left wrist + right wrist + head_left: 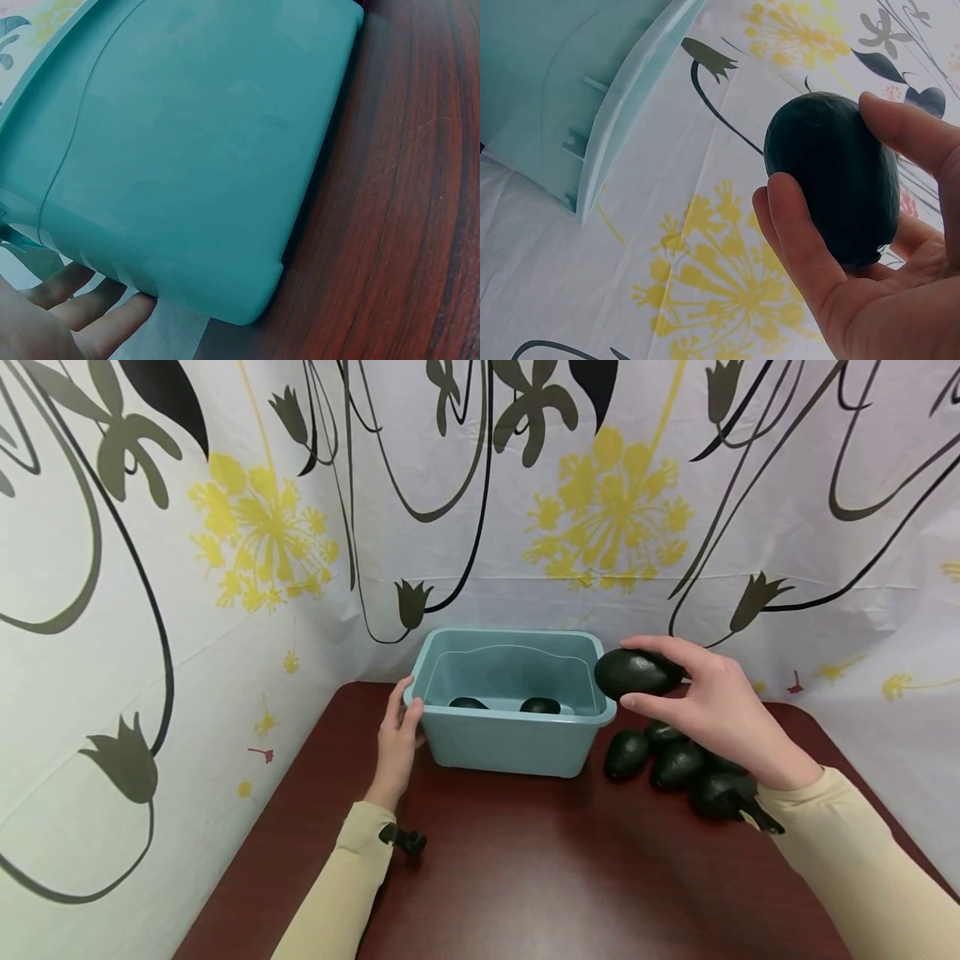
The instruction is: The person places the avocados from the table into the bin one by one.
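Note:
My right hand (708, 706) holds a dark green avocado (637, 673) between thumb and fingers, raised beside the right rim of a blue-green plastic bin (502, 742). In the right wrist view, fingers and thumb wrap the sides of the same avocado (832, 180). My left hand (397, 735) rests against the left end of the bin, its thumb by the front corner. The left wrist view shows its fairly straight fingers (124, 319) touching the bin wall (195, 150). Two avocados show inside the bin, one at left (468, 703) and one near the middle (541, 705).
Several more avocados (678, 765) lie grouped on the dark red-brown table (525, 860), right of the bin and under my right forearm. A patterned white cloth (465, 552) hangs behind the bin and along both sides of the table.

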Demonstrator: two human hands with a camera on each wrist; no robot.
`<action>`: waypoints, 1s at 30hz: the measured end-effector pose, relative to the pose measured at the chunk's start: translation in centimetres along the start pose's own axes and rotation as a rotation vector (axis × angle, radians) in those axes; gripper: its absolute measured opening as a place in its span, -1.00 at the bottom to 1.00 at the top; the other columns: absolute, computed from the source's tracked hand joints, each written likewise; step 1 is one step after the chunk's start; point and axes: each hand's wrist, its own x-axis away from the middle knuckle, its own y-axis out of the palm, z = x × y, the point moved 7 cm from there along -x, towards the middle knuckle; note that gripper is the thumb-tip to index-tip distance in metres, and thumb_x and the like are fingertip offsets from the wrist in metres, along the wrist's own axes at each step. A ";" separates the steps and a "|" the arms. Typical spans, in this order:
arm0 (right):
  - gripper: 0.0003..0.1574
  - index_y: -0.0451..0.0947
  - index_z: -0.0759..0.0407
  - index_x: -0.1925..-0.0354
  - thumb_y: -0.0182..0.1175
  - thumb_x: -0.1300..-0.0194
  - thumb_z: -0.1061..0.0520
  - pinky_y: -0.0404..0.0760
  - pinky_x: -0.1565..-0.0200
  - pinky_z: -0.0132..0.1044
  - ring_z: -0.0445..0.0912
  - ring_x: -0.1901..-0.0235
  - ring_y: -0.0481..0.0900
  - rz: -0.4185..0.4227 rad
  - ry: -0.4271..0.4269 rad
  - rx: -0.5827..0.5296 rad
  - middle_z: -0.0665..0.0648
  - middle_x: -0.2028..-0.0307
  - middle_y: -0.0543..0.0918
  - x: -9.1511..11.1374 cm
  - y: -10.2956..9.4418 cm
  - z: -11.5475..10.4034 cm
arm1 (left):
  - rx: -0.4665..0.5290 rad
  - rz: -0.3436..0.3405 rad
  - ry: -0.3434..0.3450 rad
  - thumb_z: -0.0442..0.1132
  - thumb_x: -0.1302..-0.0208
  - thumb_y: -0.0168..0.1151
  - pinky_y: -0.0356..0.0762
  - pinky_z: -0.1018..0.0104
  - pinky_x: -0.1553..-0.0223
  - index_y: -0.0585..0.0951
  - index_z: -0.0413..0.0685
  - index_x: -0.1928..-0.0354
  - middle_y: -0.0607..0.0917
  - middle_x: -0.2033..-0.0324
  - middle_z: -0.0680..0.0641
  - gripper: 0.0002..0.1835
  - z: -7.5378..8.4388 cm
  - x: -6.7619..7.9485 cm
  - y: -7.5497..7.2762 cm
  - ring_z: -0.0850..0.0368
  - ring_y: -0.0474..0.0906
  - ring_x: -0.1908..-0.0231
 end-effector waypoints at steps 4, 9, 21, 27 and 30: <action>-0.23 0.45 -0.54 -0.27 0.50 -0.13 -0.20 0.56 0.25 -0.50 -0.21 0.38 0.72 0.005 -0.017 -0.007 -0.17 -0.03 0.59 -0.3 0.0 -0.2 | 0.002 -0.003 0.001 0.28 -0.44 0.08 0.45 -0.34 -0.08 0.27 0.65 -0.45 0.32 -0.41 0.08 -0.43 0.0 0.0 0.0 -0.06 0.39 -0.28; -0.23 0.45 -0.53 -0.27 0.50 -0.13 -0.19 0.58 0.25 -0.49 -0.21 0.36 0.72 0.006 -0.021 -0.031 -0.19 -0.05 0.58 -0.7 0.3 -0.4 | 0.007 -0.003 0.002 0.10 -0.53 0.05 0.45 -0.34 -0.09 0.27 0.65 -0.45 0.32 -0.41 0.08 -0.49 0.0 0.0 -0.1 -0.07 0.39 -0.28; -0.25 0.42 -0.58 -0.29 0.46 -0.16 -0.25 0.60 0.24 -0.36 -0.21 0.24 0.66 -0.004 0.015 -0.051 -0.18 -0.07 0.56 -1.7 1.5 0.2 | 0.008 -0.015 -0.018 0.18 -0.50 0.06 0.44 -0.33 -0.11 0.28 0.69 -0.43 0.31 -0.41 0.13 -0.49 -0.1 0.1 -0.1 -0.05 0.37 -0.29; -0.26 0.40 -0.62 -0.29 0.43 -0.17 -0.30 0.58 0.22 -0.20 -0.18 0.18 0.57 -0.009 0.025 -0.033 -0.18 -0.11 0.54 -2.4 1.9 0.1 | 0.002 -0.002 -0.016 0.23 -0.47 0.08 0.47 -0.32 -0.08 0.29 0.68 -0.43 0.32 -0.40 0.15 -0.47 0.1 0.1 -0.1 -0.04 0.39 -0.28; -0.26 0.40 -0.62 -0.29 0.43 -0.17 -0.31 0.57 0.21 -0.17 -0.18 0.17 0.56 -0.012 0.024 -0.038 -0.18 -0.12 0.54 -2.8 2.0 -0.1 | 0.005 -0.002 -0.013 0.18 -0.49 0.08 0.47 -0.33 -0.07 0.29 0.67 -0.42 0.32 -0.41 0.14 -0.49 0.1 0.0 -0.1 -0.05 0.39 -0.29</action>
